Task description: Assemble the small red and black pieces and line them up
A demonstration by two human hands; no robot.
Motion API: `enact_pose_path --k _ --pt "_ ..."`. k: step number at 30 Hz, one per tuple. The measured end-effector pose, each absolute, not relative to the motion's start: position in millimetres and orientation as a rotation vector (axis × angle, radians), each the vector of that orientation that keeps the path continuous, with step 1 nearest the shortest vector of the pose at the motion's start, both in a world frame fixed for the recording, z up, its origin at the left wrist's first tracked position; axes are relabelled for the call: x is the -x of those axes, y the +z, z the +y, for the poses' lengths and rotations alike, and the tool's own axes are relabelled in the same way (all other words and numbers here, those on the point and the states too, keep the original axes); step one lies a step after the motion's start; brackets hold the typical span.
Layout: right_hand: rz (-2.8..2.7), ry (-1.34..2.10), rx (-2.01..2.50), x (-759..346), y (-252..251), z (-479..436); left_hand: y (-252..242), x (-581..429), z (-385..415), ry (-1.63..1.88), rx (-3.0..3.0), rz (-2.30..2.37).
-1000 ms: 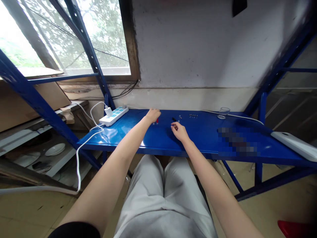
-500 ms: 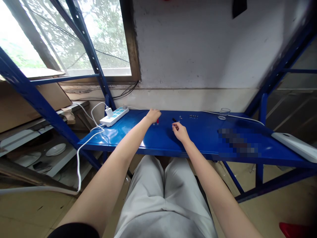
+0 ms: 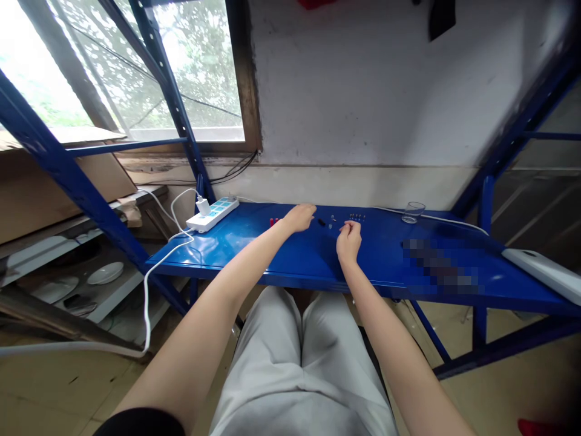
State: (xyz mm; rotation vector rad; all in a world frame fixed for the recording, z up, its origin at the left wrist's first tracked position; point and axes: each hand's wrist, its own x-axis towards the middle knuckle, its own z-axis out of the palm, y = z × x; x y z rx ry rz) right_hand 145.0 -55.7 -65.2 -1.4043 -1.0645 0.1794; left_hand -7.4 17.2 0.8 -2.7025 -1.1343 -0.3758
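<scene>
Above the blue table, my left hand (image 3: 300,217) has its fingers bent together, and whatever they may hold is hidden. It is nearest to a small black piece (image 3: 322,223) on its right. Several small red pieces (image 3: 273,221) stand to its left, partly behind the forearm. My right hand (image 3: 349,240) is closed with fingertips pinched; any item between them is too small to make out. Just beyond it, several tiny metallic pieces (image 3: 357,217) form short rows. Small clear pieces (image 3: 333,218) lie between my hands.
A white power strip (image 3: 213,214) with a plugged-in charger sits at the table's left end. A clear glass (image 3: 413,213) stands at the back right, near a white cable. A blurred dark object (image 3: 438,263) and a white device (image 3: 542,274) are farther right.
My left hand has moved right, away from the red pieces toward the black piece. My right hand has moved right, close to the metallic pieces. The view has shifted slightly.
</scene>
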Motion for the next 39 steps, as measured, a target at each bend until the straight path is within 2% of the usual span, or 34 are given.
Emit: enact_pose_path --k 7,13,26,34,39 --pt "-1.056 0.208 1.409 -149.3 -70.3 -50.6 -43.8 -27.3 22.8 -0.353 2.857 -1.452" --pt "-1.071 0.251 1.422 -149.1 -72.3 -48.9 -60.0 -38.6 40.2 -0.307 2.887 -1.768" --pt "-1.173 0.250 1.507 -149.1 -72.7 -44.3 -65.2 -57.5 50.9 -0.331 2.777 -1.815" --pt "-1.395 0.216 1.773 -144.8 -71.2 -45.0 -65.3 -58.9 39.8 -0.752 2.587 -1.766" --pt "-1.561 0.210 1.830 -144.2 -81.7 -37.5 -65.7 -49.0 13.4 -1.494 2.522 -1.788"
